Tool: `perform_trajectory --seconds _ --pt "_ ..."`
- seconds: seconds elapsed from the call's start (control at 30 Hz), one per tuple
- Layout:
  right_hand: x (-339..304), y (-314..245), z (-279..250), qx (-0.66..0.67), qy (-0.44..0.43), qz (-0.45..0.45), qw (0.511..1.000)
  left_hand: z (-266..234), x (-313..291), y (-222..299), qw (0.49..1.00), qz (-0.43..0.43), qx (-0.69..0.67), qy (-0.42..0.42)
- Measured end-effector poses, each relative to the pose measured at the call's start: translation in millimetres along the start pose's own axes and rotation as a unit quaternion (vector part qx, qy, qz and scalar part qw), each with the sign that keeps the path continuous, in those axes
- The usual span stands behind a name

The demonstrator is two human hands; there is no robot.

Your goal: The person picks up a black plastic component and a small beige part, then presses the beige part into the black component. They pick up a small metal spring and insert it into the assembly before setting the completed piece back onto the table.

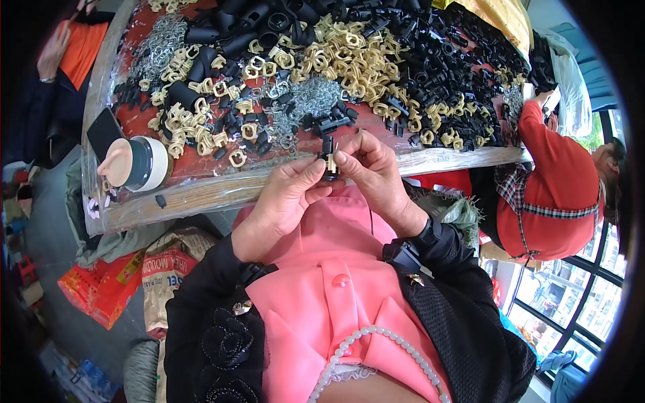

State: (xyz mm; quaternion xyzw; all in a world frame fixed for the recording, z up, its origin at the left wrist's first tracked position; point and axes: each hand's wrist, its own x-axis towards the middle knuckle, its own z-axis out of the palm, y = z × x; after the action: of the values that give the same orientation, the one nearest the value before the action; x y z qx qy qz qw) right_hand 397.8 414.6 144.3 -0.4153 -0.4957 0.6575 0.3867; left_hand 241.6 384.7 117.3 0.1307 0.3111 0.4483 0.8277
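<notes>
Above my lap, at the table's front edge, both my hands meet on one small part. It is a black plastic piece with a beige insert, held upright. My left hand pinches it from the left between thumb and fingers. From the right, my right hand closes its thumb and bent forefinger on the beige side. My fingertips hide some of the part. Just beyond lies a black plastic fitting. Beige plastic rings and thin metal wire clips are heaped farther back.
Black plastic parts cover the table's back and right. A lidded jar and a dark phone stand at the left by the wooden edge. A person in red works at the right; another in orange is far left.
</notes>
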Motion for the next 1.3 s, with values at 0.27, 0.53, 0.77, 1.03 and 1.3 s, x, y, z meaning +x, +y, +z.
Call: perform_trajectory --seconds 0.27,0.53,0.77,1.03,1.3 --pt "-1 4 -3 -0.031 0.006 -0.026 0.999 11 2 4 1.0 -0.014 0.021 -0.003" --pt "14 -3 -76 -0.551 0.119 -0.176 0.807 -5 3 13 0.999 -0.004 0.033 -0.036" --pt "18 18 -103 -0.657 0.155 -0.135 0.725 3 7 11 0.999 0.022 0.016 -0.024" --pt "10 7 -103 -0.591 0.112 -0.203 0.773 1 3 14 0.998 0.033 0.039 -0.023" --pt "16 3 -97 -0.548 0.08 -0.147 0.82 4 4 13 0.999 0.045 0.015 -0.026"
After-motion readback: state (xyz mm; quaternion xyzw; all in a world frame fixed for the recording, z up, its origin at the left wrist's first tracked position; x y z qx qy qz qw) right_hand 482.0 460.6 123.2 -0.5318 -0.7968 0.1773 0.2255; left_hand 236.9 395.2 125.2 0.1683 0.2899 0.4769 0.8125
